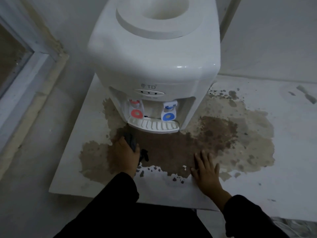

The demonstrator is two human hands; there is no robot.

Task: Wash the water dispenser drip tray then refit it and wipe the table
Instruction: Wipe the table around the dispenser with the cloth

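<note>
A white water dispenser stands at the back of a white table. Its white slotted drip tray sits fitted under the red tap and the blue tap. A large brown worn patch spreads over the tabletop in front of and right of the dispenser. My left hand grips a dark grey cloth on the table just below the tray's left end. My right hand lies flat on the table near the front edge, fingers spread.
A wall runs behind the table, with a framed window or door opening at the left. The table's left edge and front edge are close to my hands. Dark marks lie at the far right of the tabletop.
</note>
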